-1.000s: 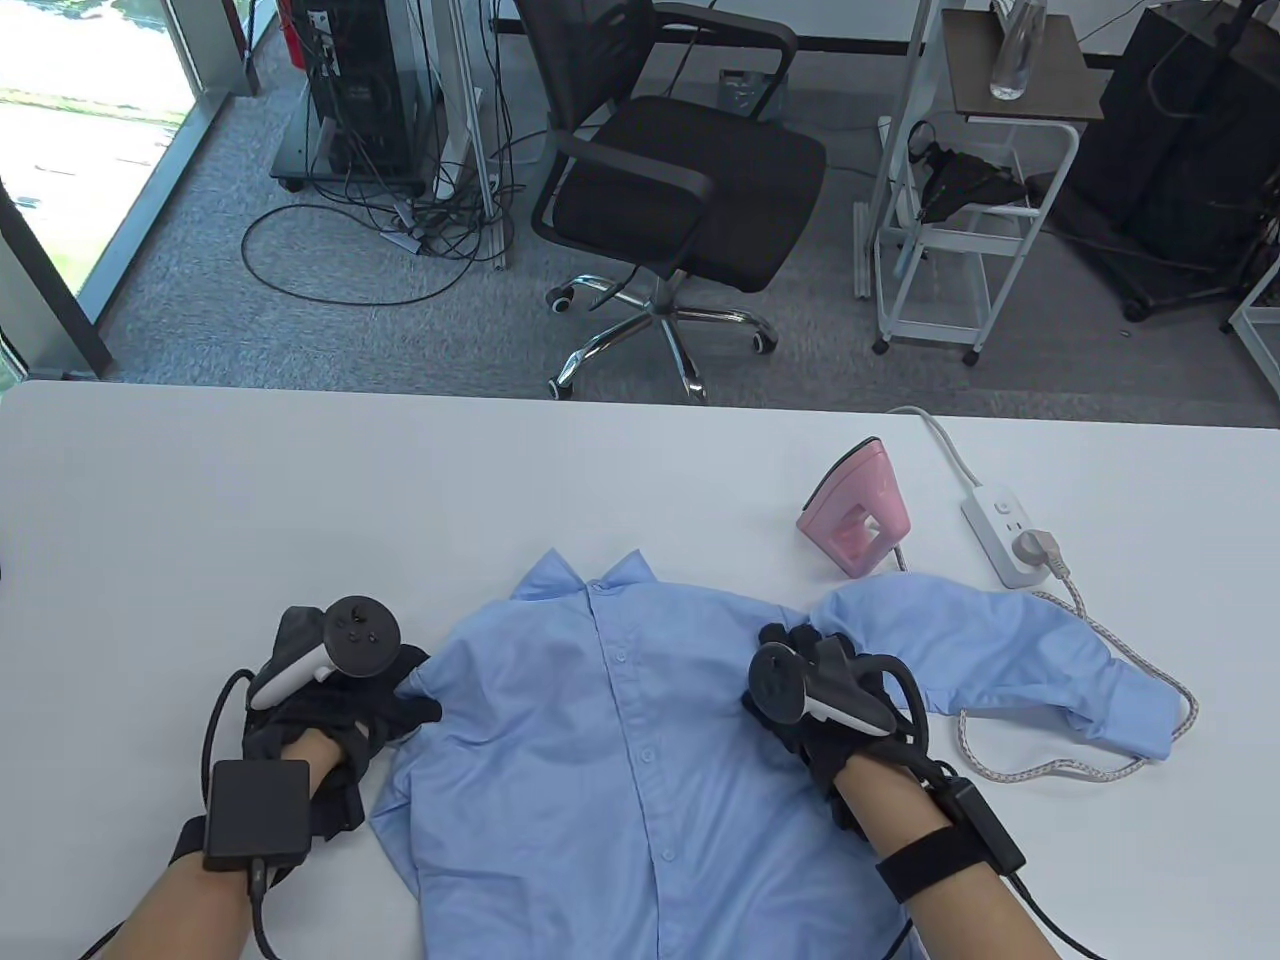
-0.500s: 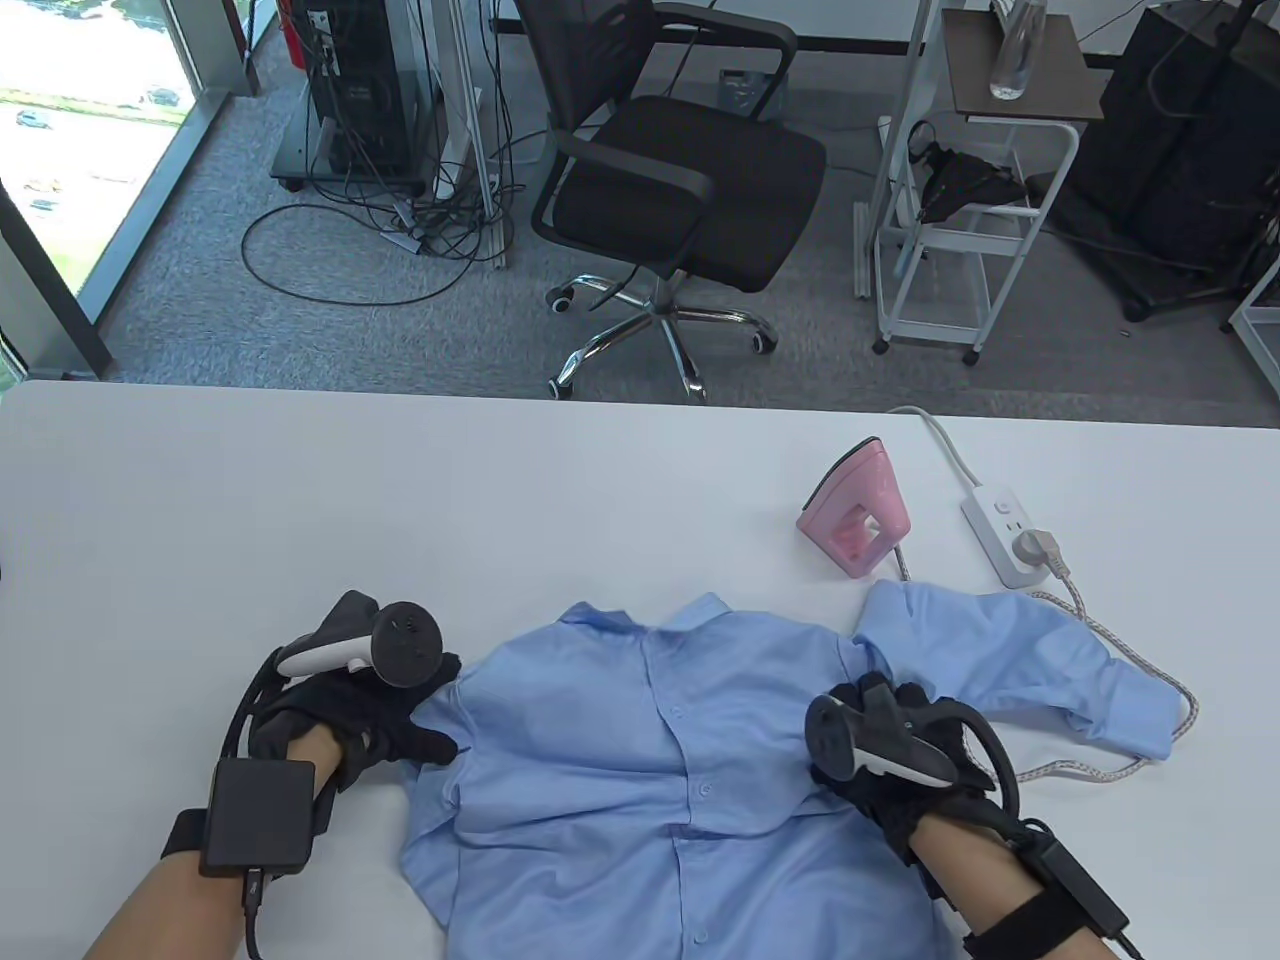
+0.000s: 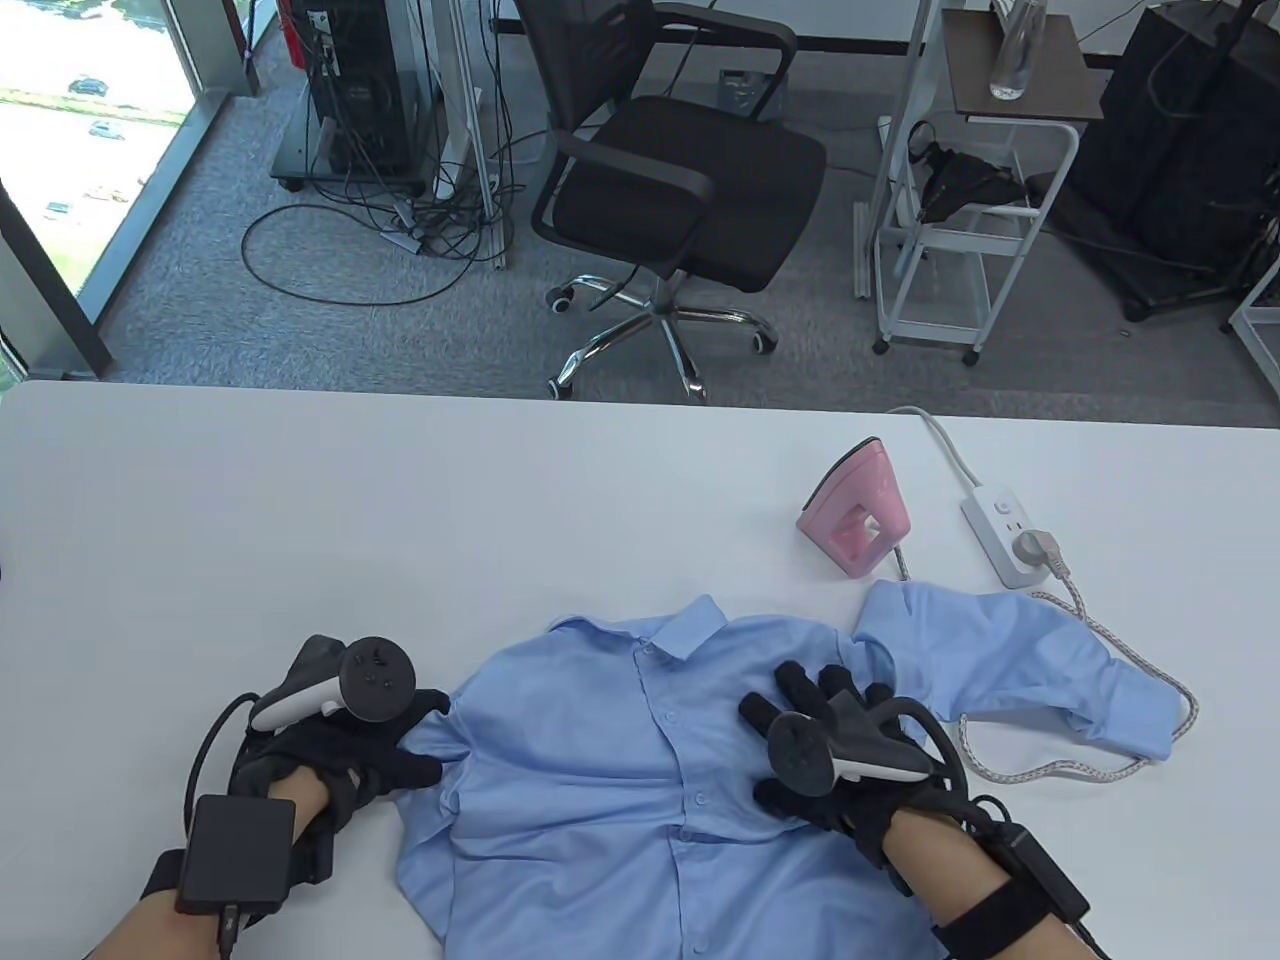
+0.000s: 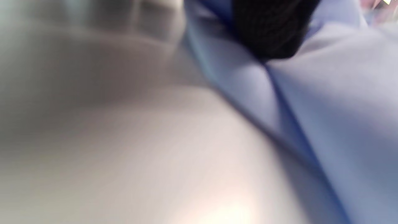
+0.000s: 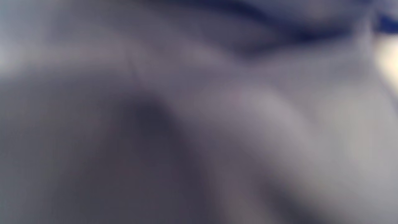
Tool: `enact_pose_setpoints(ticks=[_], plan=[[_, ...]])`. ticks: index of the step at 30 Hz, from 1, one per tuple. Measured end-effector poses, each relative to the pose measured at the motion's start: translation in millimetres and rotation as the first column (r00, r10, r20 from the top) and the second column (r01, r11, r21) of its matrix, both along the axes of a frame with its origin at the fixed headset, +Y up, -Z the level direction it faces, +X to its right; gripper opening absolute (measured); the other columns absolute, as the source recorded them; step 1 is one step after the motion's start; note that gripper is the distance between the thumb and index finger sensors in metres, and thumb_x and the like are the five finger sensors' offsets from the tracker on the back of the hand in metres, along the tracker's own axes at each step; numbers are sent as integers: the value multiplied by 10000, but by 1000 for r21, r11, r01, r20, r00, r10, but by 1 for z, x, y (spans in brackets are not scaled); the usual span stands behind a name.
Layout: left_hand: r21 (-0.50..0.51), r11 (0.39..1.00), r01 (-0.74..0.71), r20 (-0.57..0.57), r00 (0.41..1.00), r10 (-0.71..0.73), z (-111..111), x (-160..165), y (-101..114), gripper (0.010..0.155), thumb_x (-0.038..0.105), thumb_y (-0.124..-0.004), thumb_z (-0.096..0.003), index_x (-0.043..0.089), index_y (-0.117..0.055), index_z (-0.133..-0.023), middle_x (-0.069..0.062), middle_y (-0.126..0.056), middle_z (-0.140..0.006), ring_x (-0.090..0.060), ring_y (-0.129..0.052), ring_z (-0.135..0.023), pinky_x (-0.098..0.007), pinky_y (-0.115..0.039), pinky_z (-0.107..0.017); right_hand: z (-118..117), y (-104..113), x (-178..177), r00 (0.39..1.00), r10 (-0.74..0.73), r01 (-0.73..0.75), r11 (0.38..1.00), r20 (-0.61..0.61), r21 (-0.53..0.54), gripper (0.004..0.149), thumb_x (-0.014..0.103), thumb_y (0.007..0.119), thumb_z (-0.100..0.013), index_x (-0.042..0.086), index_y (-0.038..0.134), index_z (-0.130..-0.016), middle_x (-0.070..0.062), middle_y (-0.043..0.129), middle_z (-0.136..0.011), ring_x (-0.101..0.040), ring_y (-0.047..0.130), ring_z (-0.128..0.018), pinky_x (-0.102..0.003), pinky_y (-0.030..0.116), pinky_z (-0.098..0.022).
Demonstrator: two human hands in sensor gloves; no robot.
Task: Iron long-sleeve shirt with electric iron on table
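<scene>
Blue shirt [image 3: 620, 760] at near table [image 3: 300, 520] edge; open surface beyond collar.

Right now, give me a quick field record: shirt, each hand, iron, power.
shirt: blue long-sleeve shirt, front up, buttoned, body rumpled, one sleeve lying out toward the cord
left hand: left hand grips the shirt's shoulder edge
right hand: right hand fingers spread flat on the shirt front
iron: pink iron stands on end beyond the shirt, untouched
power: plug sits in the white power strip; braided cord loops round the sleeve
table: white table
</scene>
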State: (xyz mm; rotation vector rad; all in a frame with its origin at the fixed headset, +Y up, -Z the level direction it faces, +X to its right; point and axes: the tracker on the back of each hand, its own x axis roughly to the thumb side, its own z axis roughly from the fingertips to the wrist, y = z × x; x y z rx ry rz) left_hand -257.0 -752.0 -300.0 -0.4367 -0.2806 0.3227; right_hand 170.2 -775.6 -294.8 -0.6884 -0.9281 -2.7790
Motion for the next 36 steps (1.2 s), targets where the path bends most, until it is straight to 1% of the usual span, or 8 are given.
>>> enact_pose_setpoints(ticks=[3,8,11,13,16,23,30,36], plan=[[270,961,61,7,998,-66,-2,8,38,397,382,-809,-519,243,-820,-891,-182,-578,-1170,-602,-459,-1063,-875,-236,-599,-4,6,1,996,-42,34,995,77,96,756,665,489,-551,317,124,-1114,-217,35,-1187,-625,186,-1034,-850,335,-662],[787,569,-239,323,945,-50,39,19,104,414,362,-744,-555,178,-760,-925,-214,-492,-1150,-568,-425,-1040,-865,-255,-596,14,4,12,997,27,-36,991,71,126,777,685,415,-552,292,35,-1104,-234,-8,-1181,-616,167,-1041,-840,329,-673],[281,853,439,254,824,-507,11,23,35,617,576,-705,-462,270,-785,-992,-179,-544,-1216,-578,-471,-1080,-862,-251,-617,14,0,15,995,44,-54,992,90,115,801,702,337,-538,246,3,-1105,-269,-2,-1179,-642,173,-1026,-851,359,-661],[-251,717,650,294,757,-583,1,5,5,983,682,-572,-418,237,-142,-1181,-287,-26,-1199,-630,-88,-1052,-871,-106,-592,12,5,11,991,70,-82,992,116,98,814,701,385,-544,240,34,-1116,-269,36,-1191,-644,220,-1034,-849,384,-661],[-245,955,166,73,986,-153,-1,-15,0,1128,676,-628,-351,106,-160,-1204,-334,-44,-1179,-658,-155,-1048,-876,-127,-601,12,7,6,982,145,-155,985,123,72,826,694,360,-548,203,6,-1109,-297,44,-1186,-667,260,-1027,-849,418,-656],[-188,916,354,41,935,-352,-3,-37,-10,1153,681,-586,-333,125,-44,-1185,-346,23,-1153,-657,-132,-1043,-865,-124,-593,19,9,21,961,174,-191,980,214,62,858,680,360,-549,120,50,-1120,-361,119,-1175,-706,354,-991,-846,480,-635],[-283,957,-63,40,996,77,12,33,-21,1153,693,-567,-377,59,-41,-1183,-357,113,-1110,-698,46,-941,-864,-41,-535,33,7,32,938,204,-240,966,279,99,897,653,314,-548,2,100,-1127,-455,231,-1141,-753,486,-912,-813,588,-600],[-270,935,229,208,962,-176,17,41,-25,1223,708,-563,-340,73,167,-1088,-381,222,-1018,-682,96,-908,-878,-49,-510,32,7,47,929,192,-220,974,317,54,892,659,319,-544,31,50,-1117,-423,153,-1147,-740,397,-938,-829,527,-621]])
